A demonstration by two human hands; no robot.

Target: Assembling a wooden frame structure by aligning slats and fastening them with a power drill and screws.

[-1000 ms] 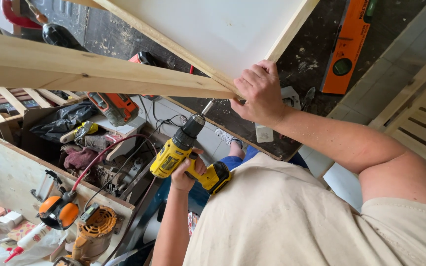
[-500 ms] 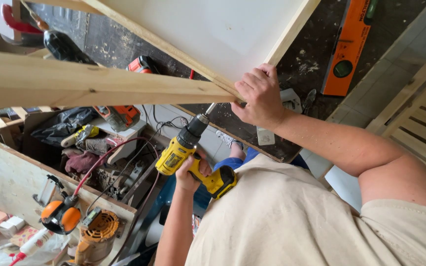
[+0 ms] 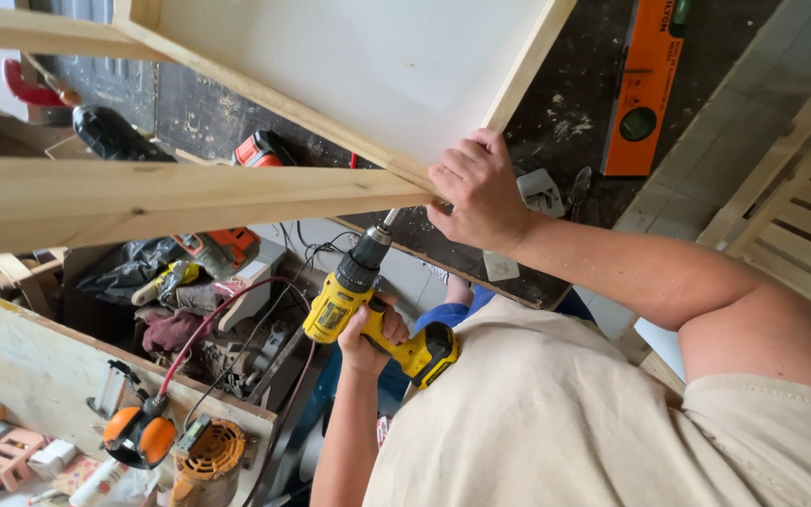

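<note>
My right hand (image 3: pixel 481 192) presses on the corner where a long pale wooden beam (image 3: pixel 171 202) meets a wooden frame (image 3: pixel 265 94) with a white panel (image 3: pixel 368 66). My left hand (image 3: pixel 373 333) grips the handle of a yellow and black cordless drill (image 3: pixel 354 291). The drill points up, and its bit (image 3: pixel 389 221) touches the underside of the beam just beside my right thumb. My beige shirt fills the lower right.
An orange spirit level (image 3: pixel 648 89) lies on the dark, stained worktop (image 3: pixel 574 113) to the right. Below the beam sits a crate of tools, cables and rags (image 3: pixel 208 310). A wooden board (image 3: pixel 39 376) and an orange tool (image 3: pixel 140 437) are at lower left. Slatted wooden frames (image 3: pixel 800 207) stand at right.
My left hand has raised the drill up and to the right, bringing the bit up to the beam's end. My right hand stays on the joint.
</note>
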